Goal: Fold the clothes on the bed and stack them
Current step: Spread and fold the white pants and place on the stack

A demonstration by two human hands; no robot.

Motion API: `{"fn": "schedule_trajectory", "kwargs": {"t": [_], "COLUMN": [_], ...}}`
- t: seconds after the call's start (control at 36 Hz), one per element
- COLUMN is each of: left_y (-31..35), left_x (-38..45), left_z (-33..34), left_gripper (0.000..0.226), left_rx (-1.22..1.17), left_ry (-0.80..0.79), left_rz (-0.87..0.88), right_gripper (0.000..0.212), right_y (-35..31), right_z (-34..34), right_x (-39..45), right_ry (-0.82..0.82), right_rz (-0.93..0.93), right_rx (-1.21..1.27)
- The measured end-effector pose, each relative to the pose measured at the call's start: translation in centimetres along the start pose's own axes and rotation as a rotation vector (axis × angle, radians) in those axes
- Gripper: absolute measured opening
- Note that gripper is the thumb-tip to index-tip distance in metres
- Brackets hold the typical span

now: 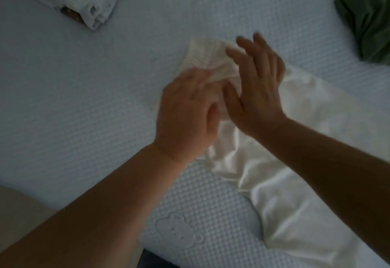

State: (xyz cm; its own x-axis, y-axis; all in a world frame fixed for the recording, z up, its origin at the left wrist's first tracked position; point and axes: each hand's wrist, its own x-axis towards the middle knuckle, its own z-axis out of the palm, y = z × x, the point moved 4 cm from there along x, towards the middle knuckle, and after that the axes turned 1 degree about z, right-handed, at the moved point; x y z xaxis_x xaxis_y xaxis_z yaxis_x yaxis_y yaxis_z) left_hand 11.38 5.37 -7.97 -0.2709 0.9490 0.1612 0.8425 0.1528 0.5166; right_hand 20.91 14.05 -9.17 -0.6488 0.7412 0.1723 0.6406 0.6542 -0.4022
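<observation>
On a quilted white mattress, a person's left hand presses the gathered waistband of a cream garment trailing toward five o'clock, the right hand hovering open-fingered; the thin, limp cloth looks light and best pinched at the elastic.

Dim, bluish light is leaving the whole view murky and soft. Motion blur is smearing the right hand, and both forearms are lying in deep shadow.
</observation>
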Motion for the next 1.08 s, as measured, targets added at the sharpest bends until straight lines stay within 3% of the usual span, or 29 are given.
{"fn": "schedule_trajectory", "kwargs": {"t": [0.11,0.17,0.22,0.33,0.42,0.53,0.61,0.72,0.97,1.08], "left_y": [-0.7,-1.6,-1.6,-1.1,0.5,4.8,8.2,7.9,8.5,12.8], "left_x": [-0.5,-1.0,-1.0,-0.6,-0.7,-3.9,-7.9,-10.9,-11.7,-14.9], "left_z": [4.3,5.8,6.5,6.4,5.1,4.2,4.9,7.1,8.0,7.3], "left_gripper": [0.061,0.069,0.071,0.076,0.073,0.056,0.052,0.050,0.054,0.041], "left_rx": [0.213,0.323,0.374,0.407,0.316,0.162,0.038,0.140,0.204,0.086], "left_ry": [-0.352,-0.430,-0.449,-0.518,-0.502,-0.551,-0.652,-0.769,-0.648,-0.578], "left_rz": [0.014,0.039,0.055,0.044,0.051,0.154,0.324,0.328,0.325,0.508], "right_gripper": [0.067,0.074,0.075,0.068,0.064,0.065,0.071,0.068,0.080,0.069], "right_y": [3.1,4.9,5.5,4.6,4.1,3.8,4.0,5.4,8.1,8.5], "right_z": [1.5,2.3,2.6,0.6,-1.8,-4.6,-5.7,-6.1,-7.6,-9.5], "right_x": [-4.6,-5.6,-5.8,-7.9,-12.5,-20.3,-26.7,-33.7,-38.2,-39.8], "right_ry": [-0.292,-0.412,-0.428,-0.296,-0.245,-0.291,-0.433,-0.589,-0.383,-0.245], "right_rz": [0.135,0.168,0.170,0.218,0.307,0.491,0.629,0.727,0.661,0.602], "right_rx": [-0.166,-0.242,-0.249,-0.132,-0.084,-0.058,-0.068,-0.110,-0.048,-0.070]}}
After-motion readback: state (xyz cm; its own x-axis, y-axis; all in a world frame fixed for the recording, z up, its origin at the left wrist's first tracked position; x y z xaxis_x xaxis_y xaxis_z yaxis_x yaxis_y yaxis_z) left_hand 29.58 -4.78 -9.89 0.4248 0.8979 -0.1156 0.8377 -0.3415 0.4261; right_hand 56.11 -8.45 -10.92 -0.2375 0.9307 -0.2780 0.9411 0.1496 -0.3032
